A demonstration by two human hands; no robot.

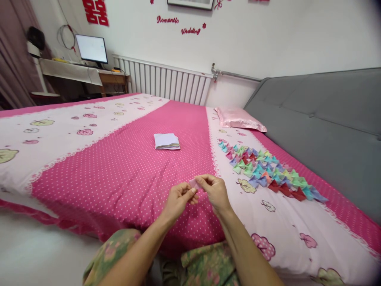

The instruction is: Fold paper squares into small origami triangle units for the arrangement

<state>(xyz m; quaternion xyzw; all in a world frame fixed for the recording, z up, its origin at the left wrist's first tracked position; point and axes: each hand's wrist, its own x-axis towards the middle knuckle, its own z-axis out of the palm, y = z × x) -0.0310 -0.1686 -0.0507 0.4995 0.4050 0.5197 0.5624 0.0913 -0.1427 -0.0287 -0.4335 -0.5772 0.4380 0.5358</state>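
A small piece of pale pink folded paper (194, 183) is pinched between my two hands, above the near edge of the bed. My left hand (180, 197) grips its lower left side with thumb and fingers. From the right, my right hand (214, 190) holds the paper's upper edge between thumb and fingers. Much of the paper is hidden by the fingers, so its full shape cannot be made out. Beyond the hands, a stack of paper sheets (166, 141) lies on the bedspread, white on top with coloured edges below.
Many folded paper boats (276, 171) in several colours stand in rows on the bed (119, 167) at right. A pink pillow (239, 118) lies near the grey headboard (321, 115). Behind are a radiator (163, 81) and a desk with a monitor (91, 48).
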